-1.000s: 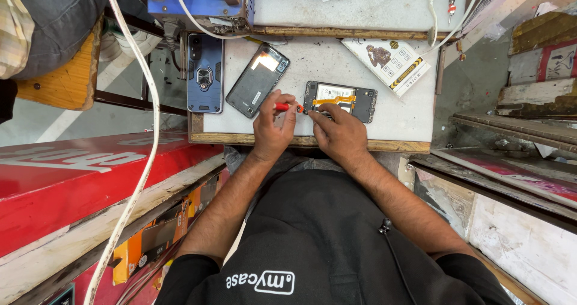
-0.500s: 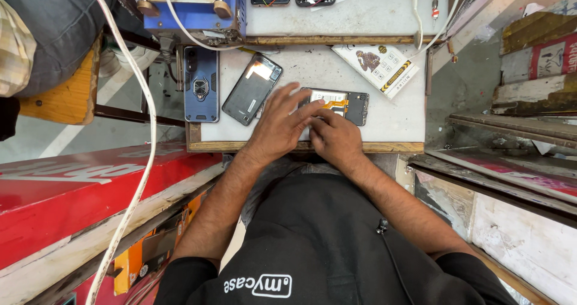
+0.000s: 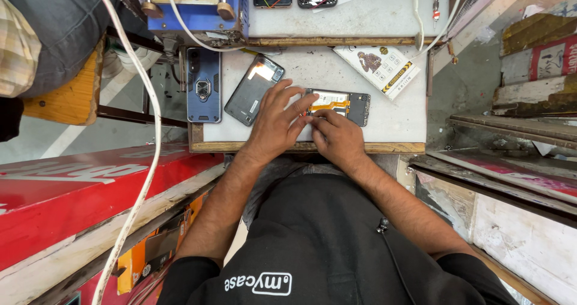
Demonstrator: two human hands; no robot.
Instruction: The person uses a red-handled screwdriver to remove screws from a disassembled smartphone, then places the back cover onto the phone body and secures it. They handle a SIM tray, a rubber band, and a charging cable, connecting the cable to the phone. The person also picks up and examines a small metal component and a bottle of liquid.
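Orange flex cable exposed in opened phone [image 3: 336, 105] on worktop [image 3: 312, 146] | left hand [image 3: 277, 122] flat, pressing it | right hand [image 3: 336, 135] fingers pinched at its edge; contents unclear | risk: pressure may tear cable.

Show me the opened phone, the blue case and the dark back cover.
opened phone [image 3: 351, 105], head view, on its exposed right end.
blue case [image 3: 203, 85], head view, on its ring holder.
dark back cover [image 3: 252, 91], head view, on its middle.
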